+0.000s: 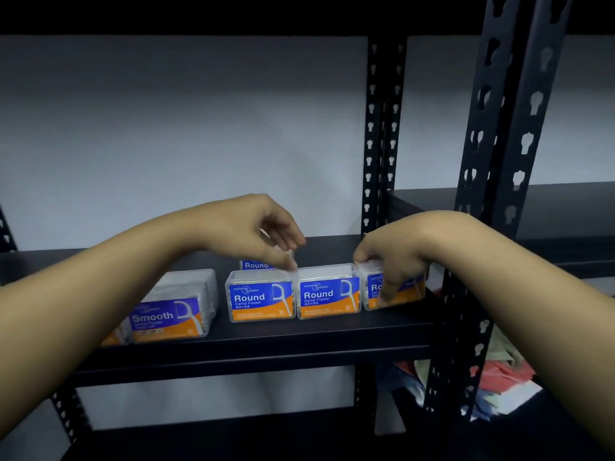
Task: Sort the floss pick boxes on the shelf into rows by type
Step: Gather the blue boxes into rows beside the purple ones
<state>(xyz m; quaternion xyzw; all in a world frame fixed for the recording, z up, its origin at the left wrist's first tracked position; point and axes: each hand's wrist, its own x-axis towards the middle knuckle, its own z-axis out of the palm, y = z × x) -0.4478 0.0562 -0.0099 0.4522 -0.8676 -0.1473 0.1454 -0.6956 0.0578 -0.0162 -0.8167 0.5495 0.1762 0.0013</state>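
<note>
Head view: blue-orange "Round" boxes (294, 297)

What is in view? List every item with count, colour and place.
Round boxes: four, clear with blue-orange labels; three in a front row, one behind.
Smooth boxes: at least two, purple-orange labels; front left, one mostly hidden by the left arm.
Shelf: one, black.
Uprights: black, slotted; right side.
Cloths: red and pale; lower right.
Left hand: fingers on the rear Round box.
Right hand: gripping the rightmost Round box.
</note>
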